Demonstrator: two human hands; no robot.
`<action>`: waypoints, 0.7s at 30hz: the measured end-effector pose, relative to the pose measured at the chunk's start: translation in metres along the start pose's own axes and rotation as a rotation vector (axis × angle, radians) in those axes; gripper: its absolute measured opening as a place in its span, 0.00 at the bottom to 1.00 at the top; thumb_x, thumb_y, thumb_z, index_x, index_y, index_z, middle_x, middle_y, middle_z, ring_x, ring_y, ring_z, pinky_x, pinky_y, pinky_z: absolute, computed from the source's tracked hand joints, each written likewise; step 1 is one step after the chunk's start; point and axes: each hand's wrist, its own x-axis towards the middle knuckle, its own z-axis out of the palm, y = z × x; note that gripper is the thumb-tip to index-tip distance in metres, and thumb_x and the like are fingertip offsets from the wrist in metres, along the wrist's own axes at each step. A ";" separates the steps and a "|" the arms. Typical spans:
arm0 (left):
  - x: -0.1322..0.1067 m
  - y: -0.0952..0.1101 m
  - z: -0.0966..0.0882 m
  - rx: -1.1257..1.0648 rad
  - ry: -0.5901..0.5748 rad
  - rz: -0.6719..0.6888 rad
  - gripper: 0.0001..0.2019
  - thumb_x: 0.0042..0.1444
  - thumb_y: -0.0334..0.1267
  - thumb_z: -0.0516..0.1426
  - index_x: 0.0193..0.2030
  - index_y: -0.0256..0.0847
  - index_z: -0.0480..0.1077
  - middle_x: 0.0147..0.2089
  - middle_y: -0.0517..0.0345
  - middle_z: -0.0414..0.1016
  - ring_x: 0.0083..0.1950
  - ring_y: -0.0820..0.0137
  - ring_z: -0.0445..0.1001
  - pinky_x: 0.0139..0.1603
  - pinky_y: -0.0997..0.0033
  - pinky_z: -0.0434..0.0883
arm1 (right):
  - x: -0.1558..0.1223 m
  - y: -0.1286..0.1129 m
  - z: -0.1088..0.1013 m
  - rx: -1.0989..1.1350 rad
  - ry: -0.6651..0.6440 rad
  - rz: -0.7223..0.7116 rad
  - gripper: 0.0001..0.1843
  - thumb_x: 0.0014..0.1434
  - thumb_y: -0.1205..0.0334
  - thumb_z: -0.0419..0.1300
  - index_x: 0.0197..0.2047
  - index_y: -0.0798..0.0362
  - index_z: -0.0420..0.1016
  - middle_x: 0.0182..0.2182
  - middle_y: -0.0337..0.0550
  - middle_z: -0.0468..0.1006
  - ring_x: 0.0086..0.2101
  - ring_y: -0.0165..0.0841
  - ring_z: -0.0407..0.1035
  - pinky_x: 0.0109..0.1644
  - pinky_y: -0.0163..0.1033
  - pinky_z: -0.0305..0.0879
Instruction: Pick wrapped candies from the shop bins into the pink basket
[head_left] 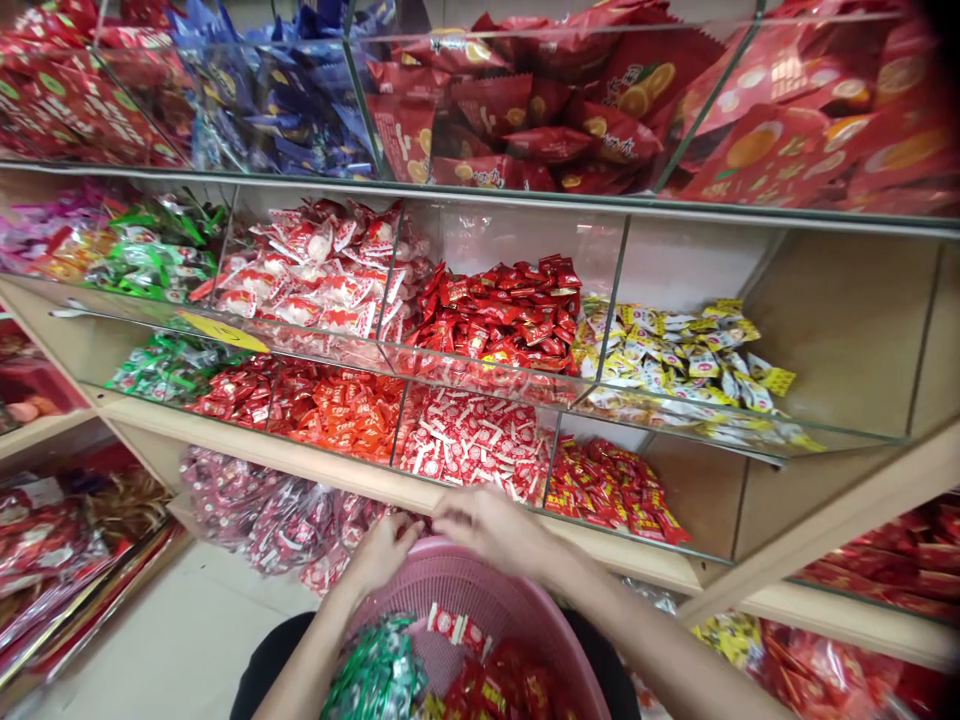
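A pink plastic basket point(457, 585) sits low in front of me with green, red and white wrapped candies in it. My left hand point(382, 550) grips the basket's far rim, fingers curled over it. Just above the rim, my right hand point(491, 525) hovers with its fingers curled downward, close to the bin of red-and-white candies point(472, 440). What the right fingers hold, if anything, is hidden.
Tiered glass-fronted shelves hold bins of wrapped candy: orange-red ones point(337, 410), red ones point(502, 310), yellow ones point(675, 355), green ones point(161, 250). Clear bags of red candy point(262, 510) lie under the lowest wooden shelf. Pale floor at lower left.
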 end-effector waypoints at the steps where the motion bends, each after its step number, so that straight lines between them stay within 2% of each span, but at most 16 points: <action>1: 0.000 0.000 0.000 0.002 0.001 0.000 0.17 0.56 0.49 0.46 0.25 0.41 0.63 0.24 0.61 0.68 0.28 0.70 0.67 0.29 0.74 0.57 | 0.008 0.001 -0.014 -0.077 0.069 0.019 0.11 0.62 0.63 0.49 0.39 0.53 0.73 0.34 0.41 0.75 0.35 0.29 0.68 0.41 0.32 0.59; 4: 0.001 -0.003 0.001 0.017 0.014 0.001 0.18 0.57 0.49 0.45 0.23 0.41 0.61 0.22 0.62 0.66 0.26 0.70 0.66 0.28 0.74 0.56 | 0.028 0.011 -0.038 -0.379 0.166 0.125 0.10 0.61 0.66 0.49 0.40 0.55 0.71 0.37 0.45 0.73 0.38 0.32 0.66 0.45 0.36 0.59; 8: 0.002 -0.006 0.001 0.009 0.022 0.013 0.17 0.57 0.49 0.46 0.24 0.41 0.61 0.22 0.63 0.65 0.27 0.71 0.65 0.28 0.74 0.56 | 0.043 0.023 -0.038 -0.626 0.091 0.178 0.10 0.60 0.68 0.50 0.42 0.55 0.71 0.42 0.49 0.70 0.46 0.36 0.63 0.50 0.40 0.58; 13: 0.003 -0.007 0.002 0.000 0.025 0.013 0.17 0.57 0.49 0.46 0.23 0.41 0.60 0.22 0.63 0.64 0.26 0.71 0.65 0.28 0.74 0.56 | 0.050 0.026 -0.031 -0.656 0.022 0.195 0.12 0.60 0.70 0.50 0.44 0.55 0.71 0.47 0.51 0.69 0.50 0.39 0.60 0.53 0.44 0.56; 21: 0.002 -0.006 0.002 0.000 0.025 0.019 0.18 0.56 0.50 0.46 0.23 0.41 0.61 0.21 0.63 0.65 0.25 0.71 0.65 0.27 0.74 0.56 | 0.054 0.031 -0.030 -0.630 0.053 0.172 0.10 0.59 0.68 0.51 0.42 0.56 0.71 0.44 0.52 0.69 0.49 0.40 0.60 0.51 0.44 0.57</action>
